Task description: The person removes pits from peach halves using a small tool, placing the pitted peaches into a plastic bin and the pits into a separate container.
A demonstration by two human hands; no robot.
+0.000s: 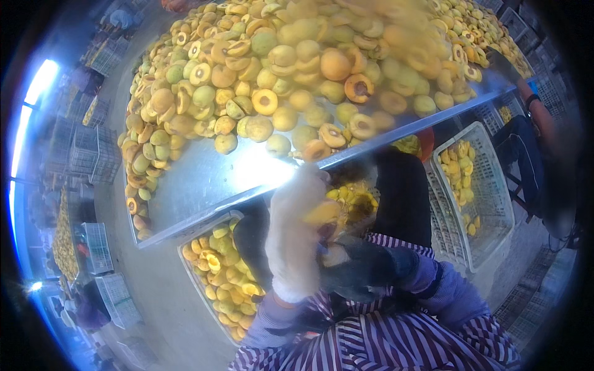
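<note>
My left hand [292, 232], in a white glove, is shut on a yellow peach half [323, 213] above my lap. Close against the fruit is my right hand [362, 266], in a dark glove with its fingers curled. Blur hides whether a tool sits in that hand. Beyond the hands, whole and halved peaches [283, 118] lie heaped on a metal table [185, 181]. Some halves still show the brown stone. Between my knees, below the hands, are yellow fruit pieces [352, 197], partly covered.
A crate of peach halves [222, 278] stands at my left. Another plastic crate [492, 232], partly filled, stands at my right. The table's raised metal rim [399, 132] runs before my knees. A co-worker's gloved hand [503, 65] reaches over the table's right side. Stacked crates [95, 153] stand farther left.
</note>
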